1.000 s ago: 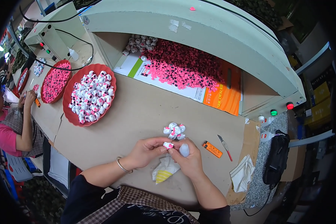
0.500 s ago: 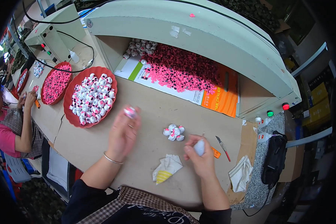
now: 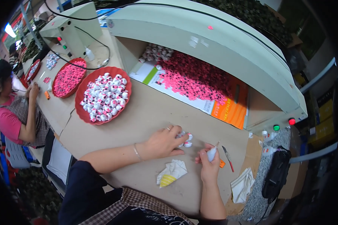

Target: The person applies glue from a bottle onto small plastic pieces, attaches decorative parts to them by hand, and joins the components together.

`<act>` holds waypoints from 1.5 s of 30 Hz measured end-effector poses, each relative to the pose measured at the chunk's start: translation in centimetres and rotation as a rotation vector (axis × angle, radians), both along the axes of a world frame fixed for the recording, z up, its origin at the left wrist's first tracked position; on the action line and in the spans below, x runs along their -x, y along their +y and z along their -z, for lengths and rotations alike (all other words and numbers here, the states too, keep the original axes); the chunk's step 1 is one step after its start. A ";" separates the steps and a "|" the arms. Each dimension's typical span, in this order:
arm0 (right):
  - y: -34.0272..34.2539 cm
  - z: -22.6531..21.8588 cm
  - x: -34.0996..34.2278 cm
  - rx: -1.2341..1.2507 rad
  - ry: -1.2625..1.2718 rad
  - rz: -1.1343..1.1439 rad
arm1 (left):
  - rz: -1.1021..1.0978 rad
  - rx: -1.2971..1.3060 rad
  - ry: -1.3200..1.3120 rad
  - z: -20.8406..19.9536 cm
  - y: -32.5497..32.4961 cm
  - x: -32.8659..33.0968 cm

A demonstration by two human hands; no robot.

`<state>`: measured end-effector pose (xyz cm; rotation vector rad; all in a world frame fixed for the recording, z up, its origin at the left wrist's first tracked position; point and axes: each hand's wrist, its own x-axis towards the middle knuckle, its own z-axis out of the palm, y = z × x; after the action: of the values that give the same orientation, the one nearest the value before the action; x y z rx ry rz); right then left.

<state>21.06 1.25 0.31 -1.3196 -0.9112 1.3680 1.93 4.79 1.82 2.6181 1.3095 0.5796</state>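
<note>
My left hand (image 3: pixel 164 141) reaches over a small cluster of round white pieces (image 3: pixel 187 143) with pink marks. Its fingertips touch the cluster, and its thumb is spread away from the fingers below. In my right hand (image 3: pixel 208 163) is a small white squeeze bottle (image 3: pixel 212 153), its thin tip pointing up. That hand is just right of the cluster. Nearer to me on the table lies a folded white cloth (image 3: pixel 175 170) with a yellow striped part. Beside the right hand are an orange tool (image 3: pixel 222 164), partly hidden, and a thin blade with a red handle (image 3: pixel 228 159).
A red scalloped tray (image 3: pixel 128 88) holds many white pieces with pink and dark spots. Pink flower-like pieces (image 3: pixel 191 80) lie under a pale green hood (image 3: pixel 214 41). Another cloth (image 3: pixel 242 186) lies at the right edge. A co-worker (image 3: pixel 17 112) sits at far left beside a second tray.
My left hand has moved right from beside the red tray to the cluster; the pinkish-white piece it held no longer shows in it. My right hand keeps the bottle, its tip now visible. The view has shifted.
</note>
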 end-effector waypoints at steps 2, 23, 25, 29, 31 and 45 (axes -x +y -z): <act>-0.1 0.2 -0.2 -0.007 -0.001 -0.013 | 0.049 -0.041 0.065 1.5 0.2 -0.3; -0.3 -0.6 0.4 0.000 -0.037 0.007 | -0.125 1.374 -1.906 1.5 -1.3 3.4; -0.5 -0.7 0.3 -0.007 -0.022 -0.024 | -0.169 1.477 -1.969 0.7 -2.2 3.6; -0.9 -2.2 0.1 0.010 -0.069 -0.070 | -0.078 1.571 -1.977 2.3 -3.2 4.1; -0.9 -3.3 0.1 -0.025 -0.046 -0.113 | -0.141 1.451 -1.738 1.4 -3.9 3.6; -1.7 -3.7 4.5 -0.235 0.167 -0.213 | -0.104 1.254 -1.544 1.2 -4.5 0.8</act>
<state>16.53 -0.46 4.02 -0.9370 -1.0840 1.4586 1.15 0.25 0.59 0.6239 0.7071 0.9648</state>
